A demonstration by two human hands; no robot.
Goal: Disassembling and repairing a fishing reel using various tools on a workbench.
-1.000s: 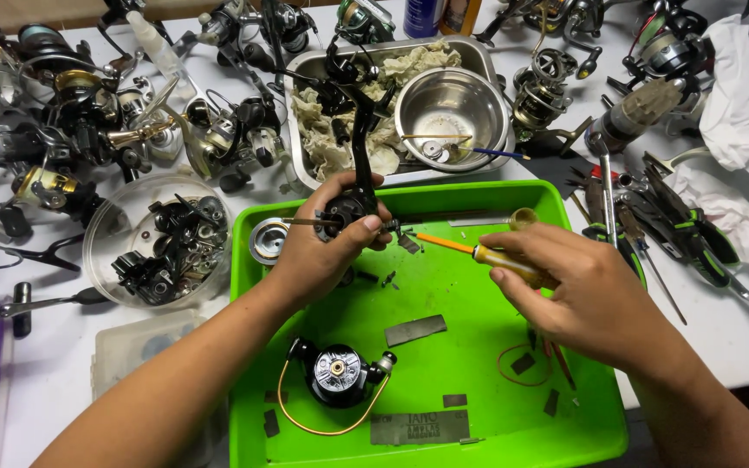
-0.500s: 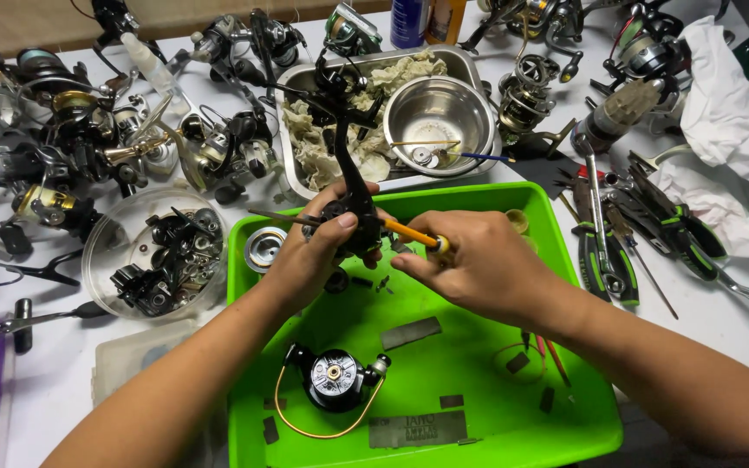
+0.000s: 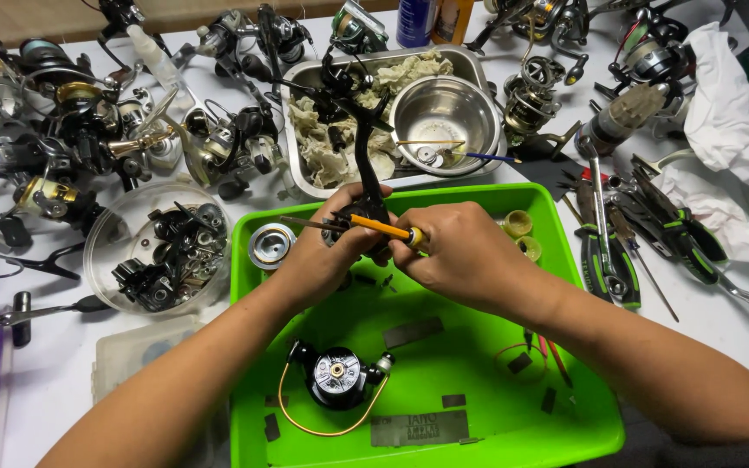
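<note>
left hand [image 3: 327, 256] grips black reel body [image 3: 366, 204] above green tray [image 3: 478, 399] | right hand [image 3: 461, 251] pinches yellow screwdriver [image 3: 383, 229] against it | rotor [image 3: 335, 374] already off, in tray | reel part-stripped, judged mid-job

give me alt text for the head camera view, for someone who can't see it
Over a green tray, the left hand grips a black reel body while the right hand holds a yellow screwdriver to it. Fishing reels and tools crowd the table.

Bright green tray [image 3: 478, 407] is sitting on a white table [image 3: 54, 381], the screwdriver [image 3: 383, 229] is showing a yellow-orange handle, the reel body [image 3: 366, 186] is looking black, and the steel bowl [image 3: 444, 113] is shining silver.
</note>
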